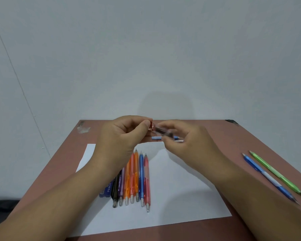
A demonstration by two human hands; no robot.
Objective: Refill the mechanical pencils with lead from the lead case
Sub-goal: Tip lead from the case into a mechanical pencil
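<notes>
A small clear plastic tube with a red end cap [159,130], judged to be the lead case, is being held above the far part of the brown table [250,145]. The left hand [122,134] is pinching the red cap end between thumb and curled fingers; the right hand [184,141] is gripping the clear body with curled fingers. Step in hand, by judgement: the case is being opened or closed at the cap. Which one cannot be told; the tube is blurred.

Next move, judged: if the cap is coming off, a thin lead is to be tipped out and fed into an opened pencil. A light, steady grip is being called for, since leads snap easily.

Count:
- seven slim plastic mechanical pencils in a row [135,178] on the white paper sheet [181,197]: black, purple, three orange-toned, blue, red
- one dark blue flat printed box [107,189] beside the row, partly hidden by the left forearm
- two pencils at the right edge, one blue-and-white [268,177], one light green [276,173]
- small pale blue and white parts [156,137] under the hands, too hidden to be counted
</notes>
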